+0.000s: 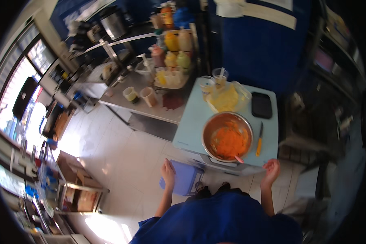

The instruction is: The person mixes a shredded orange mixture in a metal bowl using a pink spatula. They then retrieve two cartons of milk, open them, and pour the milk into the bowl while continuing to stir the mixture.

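Both hands are raised at my sides, apart from each other. My left hand [168, 172] is over the floor beside a blue plastic stool [183, 178], its fingers loosely bent and nothing visible in it. Near the front right corner of a pale blue worktop [189, 131] is my right hand [272, 171], fingers half curled and also without any visible object. Between them on the worktop stands a steel mixing bowl [205, 134] holding an orange mixture [231, 141]. A pink handle [239, 159] sticks out over its front rim. To its right lies a yellow-handled knife [259, 146].
Behind the bowl are a clear plastic bag of yellow food [225, 99], plastic cups [220, 78] and a black tray [261, 105]. A steel table [122, 96] at left carries cups, a dark red cloth [172, 101] and squeeze bottles [171, 41]. Dark shelving [305, 122] stands right.
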A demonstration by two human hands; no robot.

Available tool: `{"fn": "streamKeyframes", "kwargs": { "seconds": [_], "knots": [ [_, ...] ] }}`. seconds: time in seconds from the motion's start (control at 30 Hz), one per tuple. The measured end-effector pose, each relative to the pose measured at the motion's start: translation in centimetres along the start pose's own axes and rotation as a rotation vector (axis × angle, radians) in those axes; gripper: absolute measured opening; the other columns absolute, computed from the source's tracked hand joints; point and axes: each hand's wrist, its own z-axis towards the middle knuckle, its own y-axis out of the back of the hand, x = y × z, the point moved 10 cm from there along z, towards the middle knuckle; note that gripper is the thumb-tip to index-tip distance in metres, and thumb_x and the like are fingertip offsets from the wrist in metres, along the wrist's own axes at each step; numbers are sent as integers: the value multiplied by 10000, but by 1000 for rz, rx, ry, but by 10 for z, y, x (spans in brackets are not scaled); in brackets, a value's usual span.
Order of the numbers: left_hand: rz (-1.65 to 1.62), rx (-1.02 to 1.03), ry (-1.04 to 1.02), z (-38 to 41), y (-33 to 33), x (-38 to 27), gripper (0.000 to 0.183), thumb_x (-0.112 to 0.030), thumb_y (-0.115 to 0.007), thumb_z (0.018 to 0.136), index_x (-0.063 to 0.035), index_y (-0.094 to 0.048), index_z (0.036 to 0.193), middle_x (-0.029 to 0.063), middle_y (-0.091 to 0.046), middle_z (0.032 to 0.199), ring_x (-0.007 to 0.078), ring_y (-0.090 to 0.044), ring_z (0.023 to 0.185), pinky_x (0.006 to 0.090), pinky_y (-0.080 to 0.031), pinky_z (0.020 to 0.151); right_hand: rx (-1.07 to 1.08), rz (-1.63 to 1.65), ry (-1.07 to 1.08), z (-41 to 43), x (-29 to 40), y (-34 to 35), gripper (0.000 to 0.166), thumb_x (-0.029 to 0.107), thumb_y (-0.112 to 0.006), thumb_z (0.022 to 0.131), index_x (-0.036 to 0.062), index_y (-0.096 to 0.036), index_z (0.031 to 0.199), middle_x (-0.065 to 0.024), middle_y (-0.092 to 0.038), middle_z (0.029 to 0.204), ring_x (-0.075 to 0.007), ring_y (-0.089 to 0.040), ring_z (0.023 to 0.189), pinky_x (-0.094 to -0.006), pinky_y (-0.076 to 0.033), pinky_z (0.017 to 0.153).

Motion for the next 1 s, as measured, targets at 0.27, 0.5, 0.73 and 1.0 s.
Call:
{"fn": "streamKeyframes", "kwargs": {
  "seconds": [0.27, 0.5, 0.73, 1.0],
  "knots": [
    [-689, 529, -681, -127, -142, -291, 590, -581, -257, 936, -34, -469, 996, 84, -491, 757, 168, -501, 588, 271, -432, 519, 19, 218, 0, -46, 27, 46, 273, 230, -417, 910, 18, -528, 779, -67, -513, 660, -150, -495, 536, -288, -423, 552],
    [756, 889, -1597, -383, -307, -380, 500, -301, -713, 681, -110, -562, 1117, 49, -557, 812, 192, -549, 736, 337, -431, 675, -229, 161, -21, -71, 72, 215, 311, 268, -395, 922, 34, -516, 756, -41, -472, 591, -132, -455, 530, -285, -397, 560],
    [1072, 1140, -1725, -591, -380, -401, 397, -265, -693, 653, -109, -592, 1003, 29, -565, 775, 193, -580, 705, 314, -435, 651, -393, -56, 146, -87, 174, 403, 371, 305, -368, 944, 15, -544, 794, -47, -492, 577, -135, -479, 533, -253, -393, 562],
    [971, 1130, -1839, -677, -448, -407, 231, -200, -658, 643, -79, -597, 831, 35, -558, 696, 205, -588, 650, 300, -445, 588, -667, 217, 187, -94, 192, 521, 334, 279, -373, 947, 21, -540, 816, -41, -500, 618, -137, -487, 585, -271, -398, 589]
  ]
}}
